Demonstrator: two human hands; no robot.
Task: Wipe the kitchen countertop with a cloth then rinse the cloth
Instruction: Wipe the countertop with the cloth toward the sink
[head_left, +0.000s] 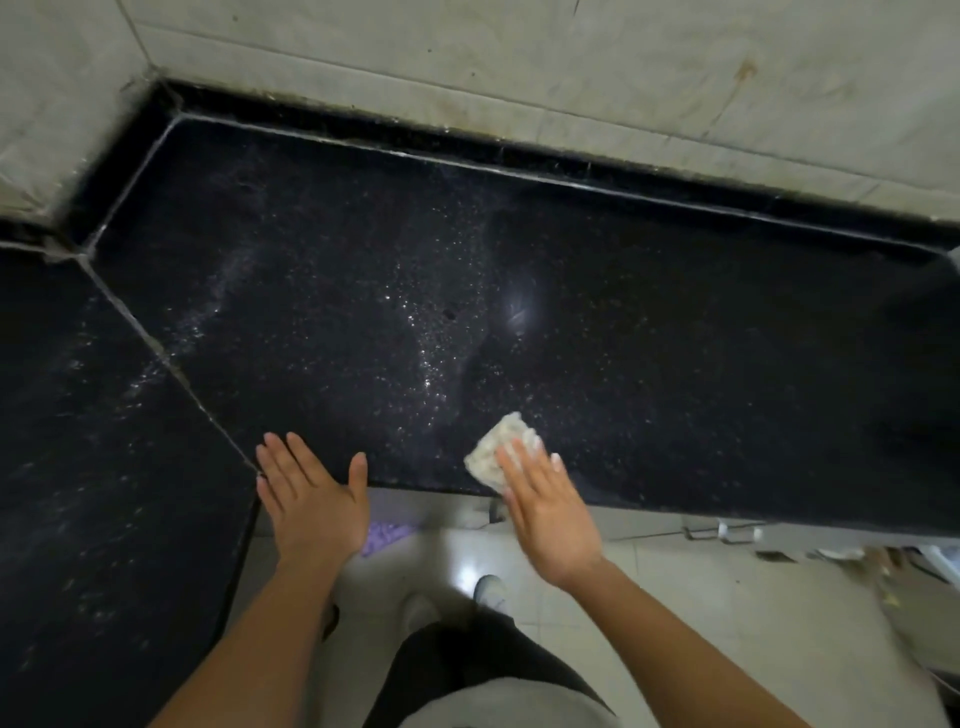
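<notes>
Looked down on a black speckled countertop (623, 322) set in a corner, backed by pale wall tiles (571, 62) from 9 round to 1 o'clock and cut by a diagonal seam (156, 353) running toward 8 o'clock. Showed a film of fine droplets (431, 358) in 2 pale streaks, 1 near the centre and 1 toward 9 o'clock. Could not tell wet from dry elsewhere on the dark stone.

Found the cloth (493, 452), a small pale folded pad, on the counter at 6 o'clock, just inside the front edge. Pressed it down with the right hand (550, 519) laid flat on top, fingers (519, 467) straight and close together, not curled round it. Rested the left hand (311, 504) at 7 o'clock, palm down across the front edge beside the seam's end, fingers straight and slightly apart, thumb splayed, holding nothing.

Glimpsed, below the edge, pale floor tiles (675, 597), a purple patch (387, 535) and a white shoe (491, 592).

Judged the step as the wiping, with both streaks not yet cleared. Called next for a push of the cloth out toward 12 o'clock through the central streak, then across to 9 o'clock, under even flat-palm pressure, braced by the left hand. Saw no sink or tap anywhere; judged the rinse well off, reachable only by turning away from this corner.
</notes>
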